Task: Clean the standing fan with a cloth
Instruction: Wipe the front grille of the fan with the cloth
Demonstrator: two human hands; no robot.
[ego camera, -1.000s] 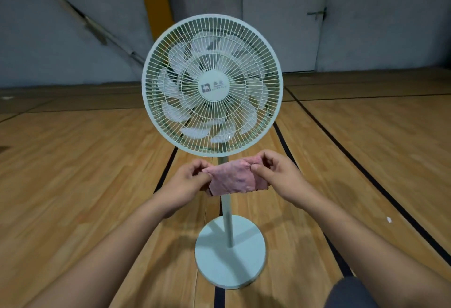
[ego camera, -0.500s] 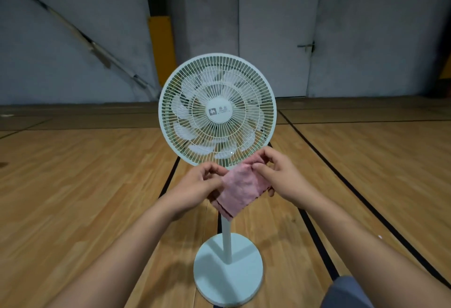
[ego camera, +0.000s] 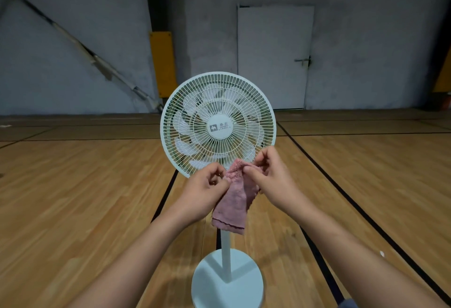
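Both hands are up in front of the fan (ego camera: 218, 126), low on its grille. The left hand (ego camera: 203, 191) pinches the pink cloth (ego camera: 234, 200) at one top edge, the right hand (ego camera: 269, 178) pinches the other; the cloth hangs between them. The fan stands upright on the wood floor (ego camera: 73, 198).

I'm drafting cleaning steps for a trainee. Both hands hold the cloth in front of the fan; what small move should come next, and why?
Probably raise the cloth onto the fan's grille and begin wiping. The left hand and right hand pinch its top edge, it hangs loose by the grille's lower rim, and no wiping contact shows yet.
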